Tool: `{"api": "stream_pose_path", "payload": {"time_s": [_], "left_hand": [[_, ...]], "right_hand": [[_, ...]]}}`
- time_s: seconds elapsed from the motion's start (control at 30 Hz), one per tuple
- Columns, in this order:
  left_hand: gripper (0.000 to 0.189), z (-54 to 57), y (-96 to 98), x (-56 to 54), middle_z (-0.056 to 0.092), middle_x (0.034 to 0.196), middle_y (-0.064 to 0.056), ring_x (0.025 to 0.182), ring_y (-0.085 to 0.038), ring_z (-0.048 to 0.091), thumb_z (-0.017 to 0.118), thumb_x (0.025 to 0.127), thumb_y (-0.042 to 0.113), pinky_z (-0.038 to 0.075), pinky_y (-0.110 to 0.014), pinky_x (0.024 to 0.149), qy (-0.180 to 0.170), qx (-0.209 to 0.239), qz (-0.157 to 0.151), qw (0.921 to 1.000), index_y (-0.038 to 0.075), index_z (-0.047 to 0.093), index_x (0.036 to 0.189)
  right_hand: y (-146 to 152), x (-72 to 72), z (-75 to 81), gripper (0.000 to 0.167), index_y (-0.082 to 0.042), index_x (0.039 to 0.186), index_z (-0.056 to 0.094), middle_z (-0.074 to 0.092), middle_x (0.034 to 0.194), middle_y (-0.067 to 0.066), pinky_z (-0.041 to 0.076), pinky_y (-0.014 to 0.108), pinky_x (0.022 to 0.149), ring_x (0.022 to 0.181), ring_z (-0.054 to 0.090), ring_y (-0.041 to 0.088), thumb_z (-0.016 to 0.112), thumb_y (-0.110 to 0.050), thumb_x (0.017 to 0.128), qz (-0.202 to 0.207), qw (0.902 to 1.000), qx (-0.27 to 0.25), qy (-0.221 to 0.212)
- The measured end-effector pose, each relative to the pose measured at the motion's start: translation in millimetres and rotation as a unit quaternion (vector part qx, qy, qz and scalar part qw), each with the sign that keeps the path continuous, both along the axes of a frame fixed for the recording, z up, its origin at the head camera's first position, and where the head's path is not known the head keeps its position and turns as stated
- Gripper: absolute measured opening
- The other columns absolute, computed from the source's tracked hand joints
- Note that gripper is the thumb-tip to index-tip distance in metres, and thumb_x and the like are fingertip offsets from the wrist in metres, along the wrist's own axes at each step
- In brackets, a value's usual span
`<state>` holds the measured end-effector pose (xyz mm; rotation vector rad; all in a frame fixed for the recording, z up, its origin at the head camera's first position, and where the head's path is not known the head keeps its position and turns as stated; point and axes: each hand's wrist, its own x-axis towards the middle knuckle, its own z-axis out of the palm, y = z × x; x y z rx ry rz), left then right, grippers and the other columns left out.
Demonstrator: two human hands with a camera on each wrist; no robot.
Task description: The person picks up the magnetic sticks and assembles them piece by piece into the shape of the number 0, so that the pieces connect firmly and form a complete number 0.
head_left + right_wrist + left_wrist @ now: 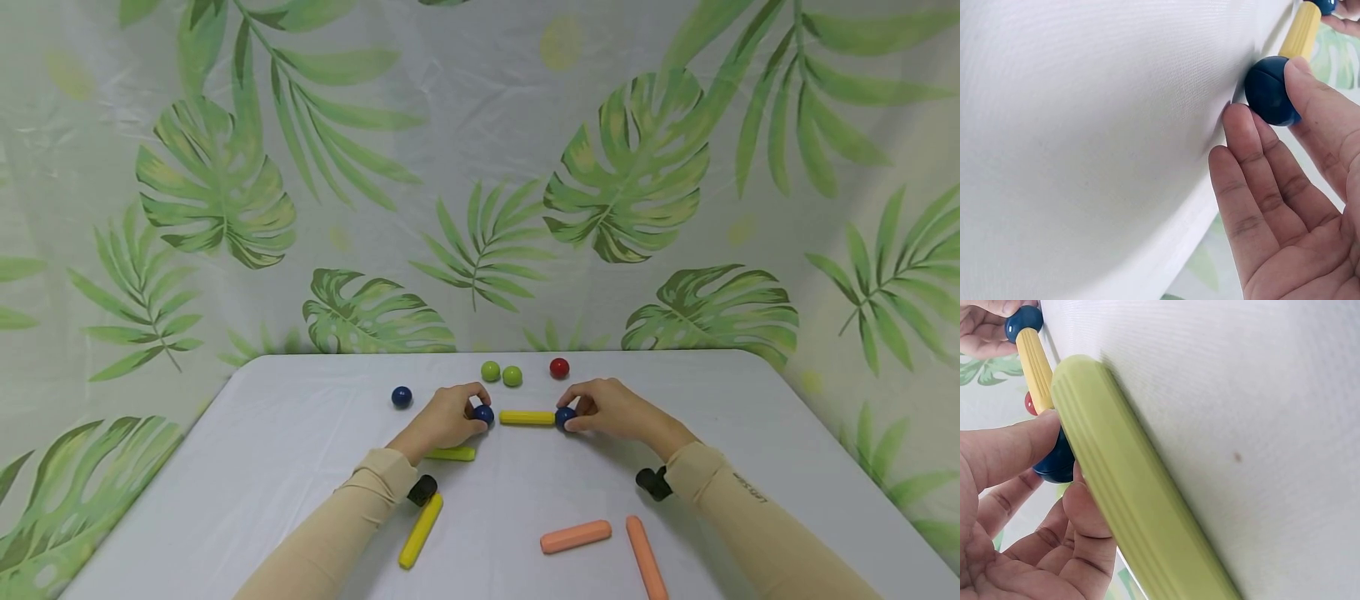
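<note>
Thumb and fingers of my left hand (450, 414) pinch a dark blue ball (483, 415) near the middle of the table. My right hand (611, 408) grips another blue ball (565, 418), its thumb on the near side in the right wrist view. Between the two balls lies a ridged yellow stick (527, 417). Its right end meets the right ball; a small gap shows at the left ball in the head view. Beneath my left wrist, a yellow-green stick (453, 454) is partly hidden by the arm; it fills the foreground of the left wrist view.
Behind the hands are two green balls (501, 374) and a red ball (559, 368). A third blue ball (402, 397) sits to the left. Nearer are another yellow stick (421, 531) and two orange sticks (576, 537). A leaf-patterned curtain (480, 167) hangs behind the white table (300, 433).
</note>
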<state>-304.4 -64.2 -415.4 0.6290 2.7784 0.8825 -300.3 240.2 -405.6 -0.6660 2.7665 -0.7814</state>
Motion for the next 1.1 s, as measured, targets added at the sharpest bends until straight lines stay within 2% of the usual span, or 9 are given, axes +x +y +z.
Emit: {"api": "stream_pose_path", "payload": {"time_s": [0.87,1.1], "left_hand": [[0.027,-0.3,0.8,1.1,0.07,0.093,-0.006,0.08,-0.018,0.06,0.077,0.099,0.012,0.051,-0.033,0.076,0.003,0.007,-0.003,1.0,0.013,0.066,0.124],[0.035,-0.5,-0.4,2.5,0.072,0.097,-0.008,0.08,-0.017,0.062,0.075,0.1,0.012,0.052,-0.033,0.076,0.009,0.002,-0.009,0.9999,0.01,0.065,0.133]], "right_hand": [[-3.8,-3.9,-2.8,0.028,-0.01,0.124,0.076,0.074,0.094,-0.001,0.055,0.029,0.076,0.082,0.063,0.011,0.081,-0.019,0.098,-0.001,1.0,0.0,-0.002],[-3.9,-3.3,-2.9,0.03,-0.01,0.126,0.075,0.074,0.094,0.0,0.055,0.029,0.076,0.083,0.065,0.012,0.08,-0.022,0.098,0.002,1.0,0.003,-0.001]]}}
